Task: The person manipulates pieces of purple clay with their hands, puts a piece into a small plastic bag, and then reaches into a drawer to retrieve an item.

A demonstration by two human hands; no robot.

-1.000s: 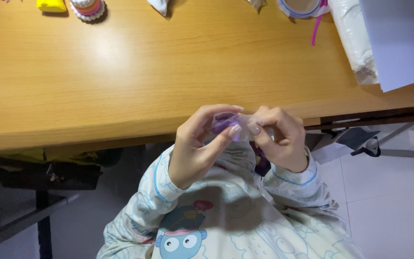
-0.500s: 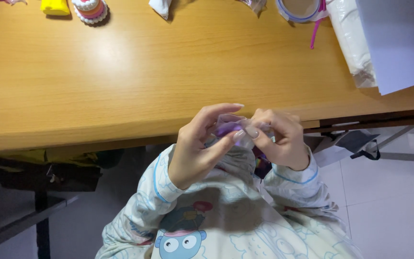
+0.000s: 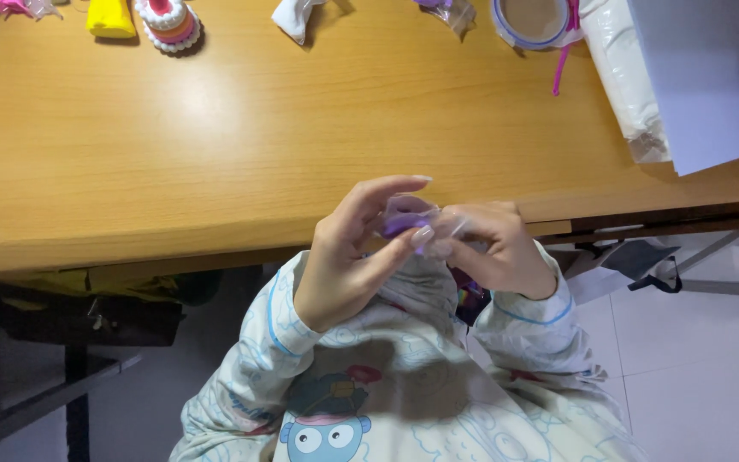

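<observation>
The person's left hand [image 3: 354,252] and right hand [image 3: 493,248] meet just in front of the near edge of the wooden table [image 3: 301,137], above the lap. Between them they hold a small clear plastic bag [image 3: 425,224] with a purple lump [image 3: 401,224] inside it. The left hand pinches the bag between thumb and fingers, with the index finger stretched out over the top of it. The right hand is curled closed around the bag's right side, its fingertips pressed on the crinkled plastic. The bag hangs clear of the table, touching only the two hands.

Both arms are in pale patterned sleeves [image 3: 549,334] with blue trim at the cuffs, and the top carries a cartoon figure [image 3: 327,423] on the chest.

Along the far edge of the table lie other things, well apart from the hands: a yellow block [image 3: 110,17] at the far left, a small layered toy cake [image 3: 168,21] just right of it, a white crumpled packet [image 3: 292,17], a round container with a blue rim [image 3: 534,21] and a pink strip [image 3: 562,64] beside it. At the far right a long white packet [image 3: 626,77] lies next to a white sheet of paper [image 3: 703,85].
</observation>
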